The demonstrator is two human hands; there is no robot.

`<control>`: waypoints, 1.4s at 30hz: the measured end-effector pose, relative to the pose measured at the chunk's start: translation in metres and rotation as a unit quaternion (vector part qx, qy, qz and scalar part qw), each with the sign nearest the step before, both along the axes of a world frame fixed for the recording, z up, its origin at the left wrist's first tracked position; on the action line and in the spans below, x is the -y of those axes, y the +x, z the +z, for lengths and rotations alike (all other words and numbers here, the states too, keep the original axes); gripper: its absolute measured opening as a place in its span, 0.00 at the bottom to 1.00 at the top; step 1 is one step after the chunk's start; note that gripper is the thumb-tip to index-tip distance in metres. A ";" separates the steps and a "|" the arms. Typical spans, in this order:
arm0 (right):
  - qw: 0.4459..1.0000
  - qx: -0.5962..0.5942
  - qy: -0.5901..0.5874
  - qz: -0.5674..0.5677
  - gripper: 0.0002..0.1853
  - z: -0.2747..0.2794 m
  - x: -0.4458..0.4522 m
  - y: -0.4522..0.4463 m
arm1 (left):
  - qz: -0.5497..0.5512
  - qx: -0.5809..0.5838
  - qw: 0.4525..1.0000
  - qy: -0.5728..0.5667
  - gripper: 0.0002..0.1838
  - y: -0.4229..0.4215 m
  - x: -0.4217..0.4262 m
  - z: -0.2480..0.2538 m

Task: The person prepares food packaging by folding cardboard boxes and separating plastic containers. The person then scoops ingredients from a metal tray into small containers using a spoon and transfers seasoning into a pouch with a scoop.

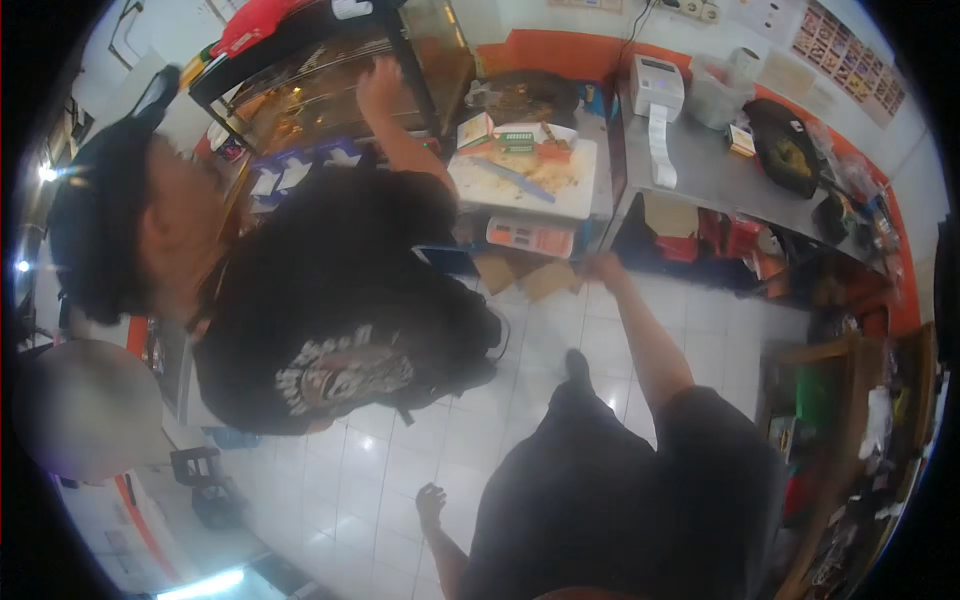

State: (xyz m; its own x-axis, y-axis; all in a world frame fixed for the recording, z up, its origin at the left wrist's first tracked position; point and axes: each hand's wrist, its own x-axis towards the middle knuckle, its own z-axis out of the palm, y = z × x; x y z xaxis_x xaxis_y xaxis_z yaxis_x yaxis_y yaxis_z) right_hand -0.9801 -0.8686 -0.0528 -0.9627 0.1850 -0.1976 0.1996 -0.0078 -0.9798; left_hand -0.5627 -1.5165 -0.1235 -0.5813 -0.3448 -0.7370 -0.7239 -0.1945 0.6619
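My right hand (pixel 605 268) is stretched forward over the floor, near the front of the counter; it is blurred and its fingers are unclear. Closest to it are brown cardboard flaps (pixel 548 281) and an orange-and-white package (pixel 530 237) below the worktop. A white cutting board (pixel 578 190) lies above these, bearing a knife (pixel 515 180), crumbs and small boxes (pixel 516 142). Low beside my body, my left hand (pixel 430 503) hangs over the tiled floor with loosely bent fingers, and nothing shows in it.
A co-worker in a black shirt (pixel 320 300) stands close on the left, one hand raised by a glass display case (pixel 330 85). A metal counter (pixel 690 150) at right holds a label printer (pixel 657 85) and a black bag (pixel 785 150). Wooden shelves (pixel 850 400) stand right.
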 end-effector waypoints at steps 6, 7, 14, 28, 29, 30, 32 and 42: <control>0.987 0.086 -0.012 -0.136 0.25 0.035 -0.085 -0.253 | -0.123 0.063 0.990 -0.015 0.11 -0.003 -0.163 -0.013; 0.987 0.083 0.024 -0.138 0.26 0.047 -0.090 -0.273 | -0.151 0.068 0.986 -0.028 0.11 -0.011 -0.189 -0.005; 0.958 0.175 0.223 -0.047 0.16 0.042 -0.097 -0.330 | -0.290 0.068 0.947 -0.122 0.12 -0.084 -0.305 0.057; 0.926 0.019 0.374 0.041 0.15 0.064 -0.186 -0.236 | -0.450 -0.104 0.883 -0.081 0.19 -0.412 -0.416 -0.030; 0.944 0.067 0.321 0.030 0.15 0.088 -0.201 -0.224 | -0.494 -0.198 0.846 -0.034 0.19 -0.444 -0.462 0.059; 0.943 0.052 0.327 0.035 0.14 0.106 -0.221 -0.206 | -0.482 -0.210 0.851 0.008 0.19 -0.462 -0.489 0.074; 0.971 0.066 0.230 -0.006 0.13 0.153 -0.259 -0.174 | -0.512 -0.204 0.834 0.018 0.19 -0.497 -0.539 0.090; 0.936 0.104 0.192 -0.276 0.12 0.077 -0.483 -0.113 | -0.646 -0.283 0.703 0.095 0.23 -0.612 -0.774 0.104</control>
State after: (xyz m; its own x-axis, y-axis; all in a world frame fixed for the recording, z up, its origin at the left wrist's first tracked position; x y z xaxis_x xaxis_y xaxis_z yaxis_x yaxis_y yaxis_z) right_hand -1.0934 -0.3858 0.0238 -0.6472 0.7389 -0.1874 0.4567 0.1791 -0.8714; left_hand -1.1745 -0.7429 -0.0200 -0.5375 0.8133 -0.2231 -0.0086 0.2593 0.9658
